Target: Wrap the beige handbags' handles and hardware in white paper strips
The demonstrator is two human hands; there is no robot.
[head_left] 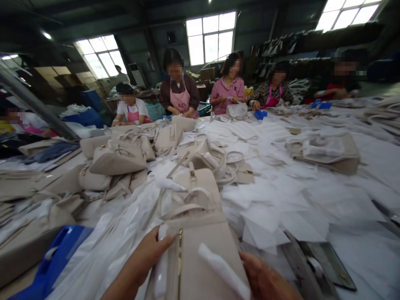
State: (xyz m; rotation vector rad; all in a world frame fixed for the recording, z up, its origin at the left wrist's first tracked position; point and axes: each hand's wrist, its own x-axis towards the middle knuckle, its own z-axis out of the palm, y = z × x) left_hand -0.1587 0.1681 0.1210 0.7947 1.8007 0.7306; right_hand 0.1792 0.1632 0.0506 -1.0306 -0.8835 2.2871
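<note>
A beige handbag lies in front of me, with a gold zipper running down its left part. My left hand grips its left edge, the thumb on top beside the zipper and the other fingers mostly hidden. At the right edge, the fingers of my right hand press against the bag's side; its thumb cannot be seen. Across the bag's front lies a rolled white wrapping. More white wrapping shows by my left thumb. Beige handles lie just beyond the bag's far edge.
Several beige bags are piled at the left, and another bag lies at the right. White sheets cover much of the table. A blue plastic tool is at lower left, a dark flat object at lower right. Several people work opposite.
</note>
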